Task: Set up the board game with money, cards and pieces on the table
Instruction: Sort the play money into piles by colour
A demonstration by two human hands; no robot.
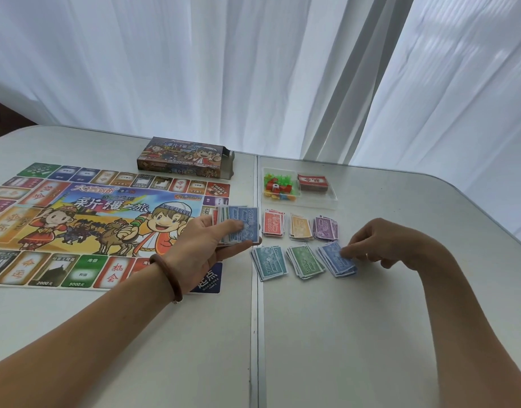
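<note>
My left hand (206, 245) grips a fanned stack of play money (241, 223) with a blue 2000 note on top, at the right edge of the colourful game board (85, 222). My right hand (374, 242) pinches a note on the blue money pile (337, 260). Sorted piles lie between the hands: red (273, 224), orange (301, 228) and purple (326, 228) in the back row, teal (268, 262) and green (304, 260) in the front row.
A clear plastic tray (329, 201) behind the piles holds small coloured pieces (279, 187) and a red card deck (312, 182). The game box (184, 157) lies open-ended behind the board. A seam (254, 319) splits the white table. Curtains hang behind.
</note>
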